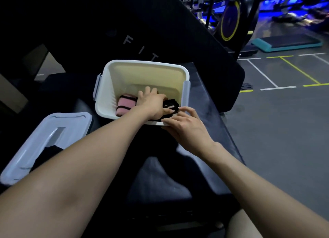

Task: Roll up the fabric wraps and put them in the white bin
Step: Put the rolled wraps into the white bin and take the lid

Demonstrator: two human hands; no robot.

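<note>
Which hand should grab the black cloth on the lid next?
Probably the left hand. The black cloth lies on the lid on the left side, beside the left forearm. The right hand is at the white bin, touching the black roll.

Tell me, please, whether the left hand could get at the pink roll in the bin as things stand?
Probably yes. The left hand is already inside the white bin, right beside the pink roll, and nothing covers the roll; the lid lies off to the side.

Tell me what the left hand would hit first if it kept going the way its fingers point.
Probably the far wall of the white bin; the left hand points into it, though depth is unclear.
</note>
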